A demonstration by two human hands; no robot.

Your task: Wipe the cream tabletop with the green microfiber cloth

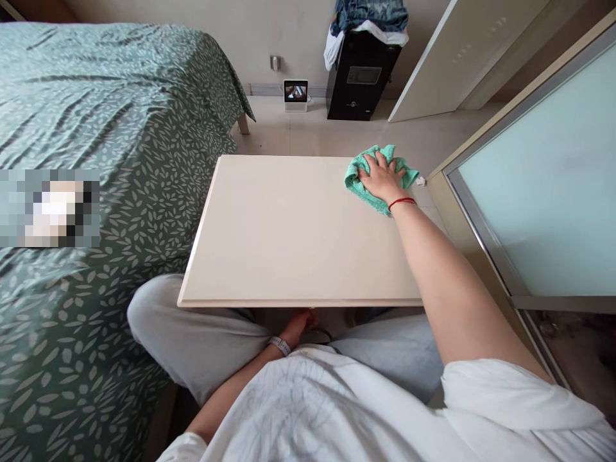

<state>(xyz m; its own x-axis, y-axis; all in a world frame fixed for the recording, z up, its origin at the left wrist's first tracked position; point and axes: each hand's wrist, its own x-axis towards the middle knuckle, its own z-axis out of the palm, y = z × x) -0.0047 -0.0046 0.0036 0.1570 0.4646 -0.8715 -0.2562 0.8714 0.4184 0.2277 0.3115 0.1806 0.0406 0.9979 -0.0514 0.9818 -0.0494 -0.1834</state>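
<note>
A green cloth (359, 183) lies bunched on the far right corner of a cream tabletop (293, 224). My right hand (382, 176) presses down on the cloth with its palm, the fingers spread apart over the folds. Part of the cloth hangs past the table's right edge. Below the near edge of the tabletop, between my knees, is my left hand (301, 323). The table edge hides part of its fingers, so I cannot make out whether it holds anything.
To the left stands a bed with a green leaf-patterned sheet (158, 167). Against the wall are a small screen device (295, 95) and a black cabinet (360, 77) with clothes on top. A frosted-glass sliding door (539, 179) runs close along the right side.
</note>
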